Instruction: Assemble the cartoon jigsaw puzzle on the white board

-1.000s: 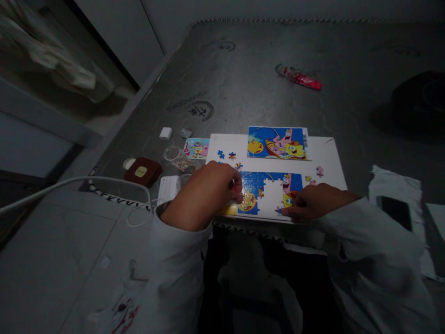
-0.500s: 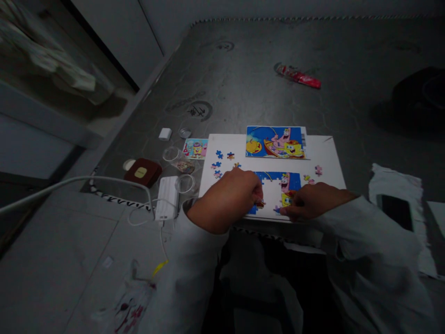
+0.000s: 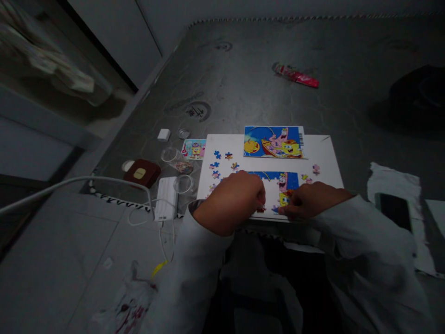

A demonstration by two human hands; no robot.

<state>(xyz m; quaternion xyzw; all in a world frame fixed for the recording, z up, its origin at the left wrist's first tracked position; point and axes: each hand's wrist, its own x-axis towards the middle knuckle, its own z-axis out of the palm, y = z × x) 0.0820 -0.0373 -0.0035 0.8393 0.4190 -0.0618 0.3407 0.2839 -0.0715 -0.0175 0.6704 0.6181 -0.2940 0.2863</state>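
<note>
Fingers [image 3: 260, 198] of the left hand [image 3: 232, 203] curled and pinched together at the lower edge of a part-built SpongeBob jigsaw [image 3: 278, 182], right over a small reddish-brown piece [image 3: 260, 209]; grip on it not confirmable, contact hidden behind the knuckles. Fingers [image 3: 290, 209] of the right hand [image 3: 314, 199] bent down onto the jigsaw's lower right area, beside a small blue piece [image 3: 276, 209]; holding or only touching, cannot tell. Jigsaw flat on a white board [image 3: 321, 183], between both hands, bare white gap across its middle. Just above it, a printed SpongeBob and Patrick picture card [image 3: 273, 141], along the board's top edge. Loose jigsaw pieces scattered on the board: blue ones [image 3: 216, 154] to the left, a pink one [image 3: 315, 169] to the right. Pieces probably thin, light, stiff card, easily nudged on a smooth board; best taken by the edges between fingertip and thumb. Left of the board, a white power adapter [image 3: 166, 198], a clear plastic ring [image 3: 169, 154], a small SpongeBob card [image 3: 193, 149] and a dark red pouch [image 3: 141, 173], with a white cable [image 3: 69, 181] trailing off. Farther up, a red wrapper [image 3: 295, 76] on dark gray flooring [image 3: 243, 83]. To the right, a phone [image 3: 394, 211] on white cloth [image 3: 392, 183].
</note>
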